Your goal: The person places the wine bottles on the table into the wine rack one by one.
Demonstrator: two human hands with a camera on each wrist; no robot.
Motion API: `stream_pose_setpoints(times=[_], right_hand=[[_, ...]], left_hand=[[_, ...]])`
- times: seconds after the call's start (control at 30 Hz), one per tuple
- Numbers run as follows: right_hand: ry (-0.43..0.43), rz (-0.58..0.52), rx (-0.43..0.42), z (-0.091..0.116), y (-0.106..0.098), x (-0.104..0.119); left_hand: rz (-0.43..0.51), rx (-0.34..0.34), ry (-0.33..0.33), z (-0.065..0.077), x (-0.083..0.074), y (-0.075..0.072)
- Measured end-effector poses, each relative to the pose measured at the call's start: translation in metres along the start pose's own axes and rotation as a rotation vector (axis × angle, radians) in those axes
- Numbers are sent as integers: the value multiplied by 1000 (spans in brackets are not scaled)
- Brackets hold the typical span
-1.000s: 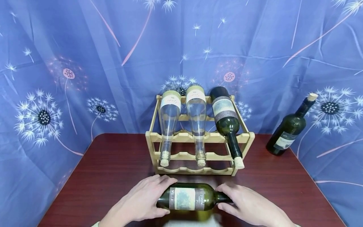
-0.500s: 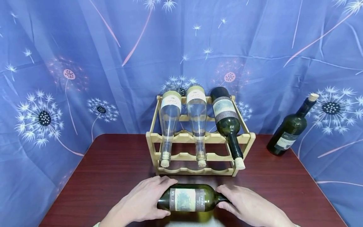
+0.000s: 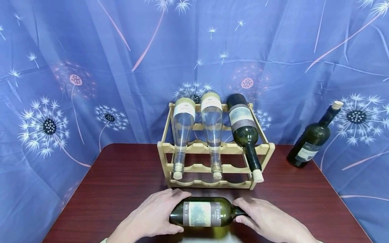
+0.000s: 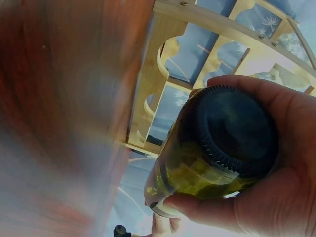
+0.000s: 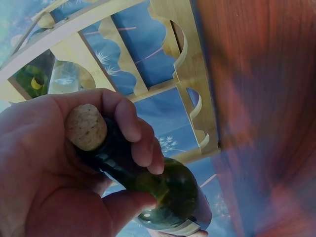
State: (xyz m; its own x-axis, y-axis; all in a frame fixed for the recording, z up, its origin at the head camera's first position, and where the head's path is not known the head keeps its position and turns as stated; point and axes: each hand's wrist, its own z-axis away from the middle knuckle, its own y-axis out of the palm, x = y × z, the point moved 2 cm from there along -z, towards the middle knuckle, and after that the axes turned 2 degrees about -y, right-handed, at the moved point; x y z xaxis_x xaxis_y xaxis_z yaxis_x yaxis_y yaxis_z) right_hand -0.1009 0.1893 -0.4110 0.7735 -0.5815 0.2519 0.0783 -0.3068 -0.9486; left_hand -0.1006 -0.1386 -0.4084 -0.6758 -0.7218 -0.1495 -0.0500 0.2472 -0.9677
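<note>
A dark green wine bottle (image 3: 199,213) lies sideways between both hands, its label facing up, in front of the wooden rack (image 3: 209,184). My left hand (image 3: 156,213) grips its base end, thumb and fingers on opposite sides; the left wrist view shows the round bottle bottom (image 4: 239,131) against the palm. My right hand (image 3: 264,217) is curled round the neck. In the right wrist view a cork (image 5: 86,127) sticks out of the mouth beside the palm. The rack's top row carries two clear bottles (image 3: 183,130) and a dark green bottle (image 3: 245,135), necks toward me.
Another corked green bottle (image 3: 310,143) stands at the back right of the dark red table (image 3: 121,175). The rack's lower tiers show bare scalloped rails (image 3: 209,168). Behind the table hangs a blue curtain (image 3: 146,84) with dandelion prints.
Both hands keep their hold on the bottle, which stays in nearly the same place. The whole head view has shifted very slightly.
</note>
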Motion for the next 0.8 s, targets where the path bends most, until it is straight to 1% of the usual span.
stream_pose_setpoints(times=[0.2, 0.5, 0.67, 0.8], right_hand=[[22, -32, 52, 1, -2, -3], [34, -22, 44, 3, -4, -7], [34, -30, 33, 3, -7, -9], [41, -57, 48, 4, -8, -10]], left_hand=[[6, 0, -9, 0, 2, -3], [-8, -12, -20, 2, 7, -6], [-1, 4, -62, 4, 11, -9], [8, 19, -99, 5, 13, -12]])
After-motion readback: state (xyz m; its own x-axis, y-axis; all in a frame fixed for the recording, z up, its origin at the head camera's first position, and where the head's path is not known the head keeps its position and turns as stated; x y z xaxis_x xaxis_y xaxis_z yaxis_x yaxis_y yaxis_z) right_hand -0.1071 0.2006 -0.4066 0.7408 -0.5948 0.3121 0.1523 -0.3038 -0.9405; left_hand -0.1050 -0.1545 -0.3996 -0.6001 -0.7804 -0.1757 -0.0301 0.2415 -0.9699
